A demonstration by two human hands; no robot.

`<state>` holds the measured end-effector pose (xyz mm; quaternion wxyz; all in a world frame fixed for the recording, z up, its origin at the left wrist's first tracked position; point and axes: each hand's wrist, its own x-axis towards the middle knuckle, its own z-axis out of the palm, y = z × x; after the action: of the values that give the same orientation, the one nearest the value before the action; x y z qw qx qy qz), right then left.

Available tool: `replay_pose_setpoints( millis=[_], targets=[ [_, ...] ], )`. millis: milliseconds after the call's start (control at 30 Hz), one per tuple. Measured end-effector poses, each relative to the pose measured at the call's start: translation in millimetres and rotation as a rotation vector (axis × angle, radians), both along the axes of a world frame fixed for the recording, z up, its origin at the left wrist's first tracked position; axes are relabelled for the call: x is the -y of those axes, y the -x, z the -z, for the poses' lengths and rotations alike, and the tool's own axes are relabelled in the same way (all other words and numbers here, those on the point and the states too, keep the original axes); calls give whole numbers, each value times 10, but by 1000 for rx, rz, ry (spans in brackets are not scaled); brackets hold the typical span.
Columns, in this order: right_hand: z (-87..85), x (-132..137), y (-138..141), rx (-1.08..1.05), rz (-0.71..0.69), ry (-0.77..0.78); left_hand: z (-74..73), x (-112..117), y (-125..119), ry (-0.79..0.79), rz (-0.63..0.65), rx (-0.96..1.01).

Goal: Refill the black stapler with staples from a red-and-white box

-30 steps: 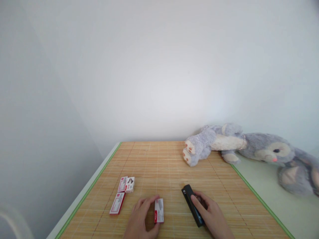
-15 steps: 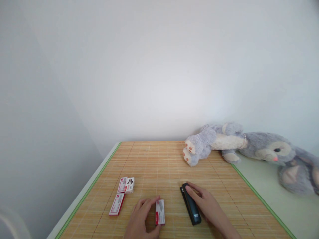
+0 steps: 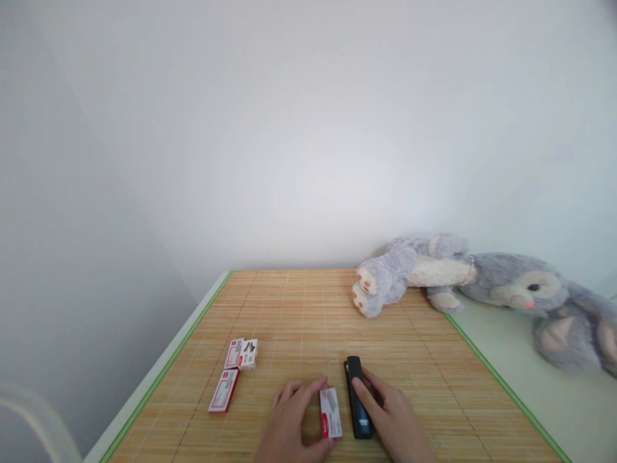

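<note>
A staple box is grasped by the left hand at six o'clock on the bamboo mat; a black stapler, just beside it at three o'clock, is touched by the right hand, fingers laid flat, unclenched.

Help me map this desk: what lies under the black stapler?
The stapler lies on a bamboo mat covering the table. The right hand touches its side. The left hand holds a box beside it. Anything thin beneath would be hidden by its body.

bare bamboo mat lies open ahead; staple boxes crowd the left, plush rabbit blocks far right.
</note>
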<state>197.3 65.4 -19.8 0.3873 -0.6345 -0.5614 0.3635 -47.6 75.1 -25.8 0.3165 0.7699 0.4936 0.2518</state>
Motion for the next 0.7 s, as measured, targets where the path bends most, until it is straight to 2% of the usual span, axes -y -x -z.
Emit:
replay_pose_setpoints(
  millis=[133,467,533,633,700],
  targets=[
    [8,9,75,-16,-4,12,37,-8,-163,-14,63,19],
    [82,2,40,-15,3,5,99,54,-121,-8,53,42],
    [132,-3,17,-25,9,-4,111,51,58,-96,-77,68],
    [213,-11,-22,-43,10,-3,113,13,594,-307,-492,31],
    [257,-14,-42,-47,0,15,114,-17,1007,-403,-740,-81]
  ],
)
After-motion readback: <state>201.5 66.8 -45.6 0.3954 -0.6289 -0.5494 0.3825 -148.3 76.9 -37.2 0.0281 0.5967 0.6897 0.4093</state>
